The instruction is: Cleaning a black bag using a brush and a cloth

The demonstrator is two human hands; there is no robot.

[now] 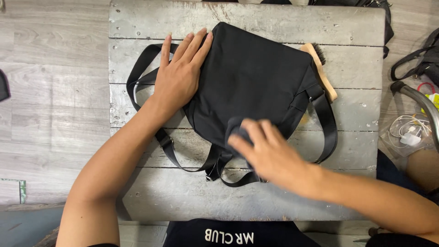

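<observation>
A black fabric backpack lies flat in the middle of the grey, worn wooden worktop, and its black straps loop out on both sides. The left hand rests palm down on the left edge of the bag; its fingers are straight and close together and point away from the person. The right hand lies over the near end of the bag, where a dark piece of cloth shows under its blurred fingers; whether they pinch it cannot be told. A wooden-handled brush lies partly under the right side of the bag.
</observation>
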